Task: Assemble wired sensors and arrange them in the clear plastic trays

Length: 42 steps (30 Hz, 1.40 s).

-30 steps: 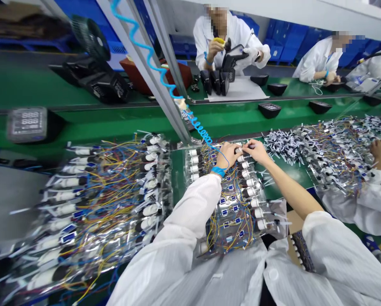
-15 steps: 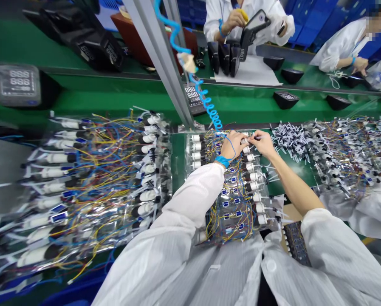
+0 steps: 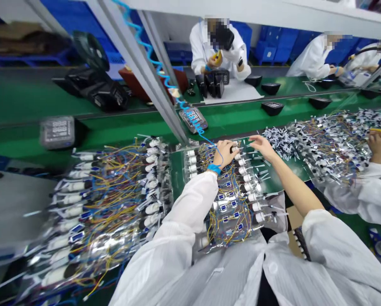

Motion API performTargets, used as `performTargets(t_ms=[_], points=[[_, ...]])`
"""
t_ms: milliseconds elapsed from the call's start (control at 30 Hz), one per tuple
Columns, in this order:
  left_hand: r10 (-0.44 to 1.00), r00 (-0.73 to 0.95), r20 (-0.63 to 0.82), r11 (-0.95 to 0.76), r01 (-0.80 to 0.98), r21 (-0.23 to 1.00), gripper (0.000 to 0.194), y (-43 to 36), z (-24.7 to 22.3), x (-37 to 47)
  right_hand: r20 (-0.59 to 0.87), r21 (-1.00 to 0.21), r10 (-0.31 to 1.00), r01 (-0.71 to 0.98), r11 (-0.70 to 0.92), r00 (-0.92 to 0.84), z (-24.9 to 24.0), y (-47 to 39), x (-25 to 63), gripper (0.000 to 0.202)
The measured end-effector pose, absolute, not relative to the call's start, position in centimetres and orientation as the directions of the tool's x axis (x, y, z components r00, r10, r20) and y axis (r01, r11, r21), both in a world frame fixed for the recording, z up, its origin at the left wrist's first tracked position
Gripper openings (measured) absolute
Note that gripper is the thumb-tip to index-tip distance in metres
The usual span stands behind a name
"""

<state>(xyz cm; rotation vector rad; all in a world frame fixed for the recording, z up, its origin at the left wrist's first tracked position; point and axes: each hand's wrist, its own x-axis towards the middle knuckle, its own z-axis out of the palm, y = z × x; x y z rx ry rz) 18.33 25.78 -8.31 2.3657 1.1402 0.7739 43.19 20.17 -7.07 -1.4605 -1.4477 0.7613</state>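
Observation:
My left hand (image 3: 226, 152), with a blue wrist strap (image 3: 214, 168), is closed around a white cylindrical part with a black end at the top of the right-hand row. My right hand (image 3: 263, 147) is a little to the right, apart from the part, its fingers stretched out with nothing visible in them. Below both hands lies a clear plastic sheet of wired parts (image 3: 231, 204), with white cylinders (image 3: 248, 187) along its sides. Small blue pieces and yellow, blue and red wires run down its middle. My left fingertips are partly hidden.
Another wired batch (image 3: 114, 199) lies at left. A pile of small white strips (image 3: 281, 140) is at right, near a co-worker's hand (image 3: 380, 144). A metal post (image 3: 145, 80) and coiled blue cord (image 3: 150, 51) stand ahead. Black display units (image 3: 272, 107) sit on the green surface beyond.
My right hand has drawn away from my left hand to the right, and its fingers have opened. The left hand stays at the top of the row. The view has tilted upward.

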Motion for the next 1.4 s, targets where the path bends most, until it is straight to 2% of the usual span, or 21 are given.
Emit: performTargets(t_ms=[100,167,367,533,633,733,900,1033,1100,1167,1233,1267,1400], points=[[0.815,0.519,0.258,-0.566,0.617,0.546,0.030,27.3,-7.2,18.7,0.162,-0.884,0.949,0.466,0.018,0.269,-7.6,16.8,47.8,0.035],[0.809,0.548,0.213,-0.569,0.640,0.516,0.029,28.3,-6.7,19.2,0.136,-0.850,0.945,0.526,-0.044,0.297,-8.3,14.4,49.8,0.027],[0.808,0.565,0.168,-0.576,0.696,0.429,0.040,27.7,-6.9,20.3,0.116,-0.685,0.973,0.725,-0.066,0.199,-9.5,11.3,48.5,0.012],[0.789,0.588,0.176,-0.603,0.689,0.401,0.038,26.3,-7.3,19.6,0.083,-0.563,0.985,0.823,-0.077,0.149,-8.9,12.3,44.6,0.008],[0.772,0.617,0.154,-0.628,0.699,0.341,0.041,27.2,-7.5,19.0,0.048,-0.549,0.983,0.827,-0.122,0.176,-8.6,12.8,43.5,0.003],[0.726,0.671,0.147,-0.679,0.667,0.307,0.043,28.4,-7.7,18.4,0.064,-0.604,0.973,0.785,-0.140,0.223,-7.7,12.8,44.1,0.003],[0.776,0.580,0.249,-0.628,0.672,0.392,0.038,29.3,-8.1,17.7,0.151,-0.788,0.897,0.598,-0.145,0.416,-3.8,13.6,46.6,0.008],[0.761,0.584,0.282,-0.647,0.651,0.396,0.034,29.5,-8.4,17.7,0.161,-0.923,0.869,0.384,-0.036,0.469,-0.5,16.6,46.8,0.007],[0.747,0.598,0.289,-0.663,0.638,0.393,0.033,29.5,-8.4,17.8,0.110,-0.984,0.877,0.173,0.031,0.468,0.5,18.7,45.8,0.012],[0.738,0.606,0.297,-0.673,0.627,0.392,0.037,29.5,-8.5,17.8,0.011,-0.988,0.888,-0.134,0.081,0.459,1.1,21.0,44.4,0.019],[0.728,0.613,0.306,-0.684,0.619,0.387,0.039,29.5,-8.6,17.8,-0.080,-0.924,0.901,-0.372,0.094,0.426,1.5,23.2,42.7,0.019],[0.722,0.618,0.312,-0.690,0.613,0.384,0.039,29.5,-8.7,17.7,-0.105,-0.902,0.908,-0.423,0.085,0.405,1.6,24.2,41.9,0.017],[0.698,0.635,0.332,-0.715,0.589,0.377,0.039,29.9,-9.1,17.4,-0.141,-0.891,0.943,-0.455,0.011,0.300,1.0,26.7,38.5,0.016]])
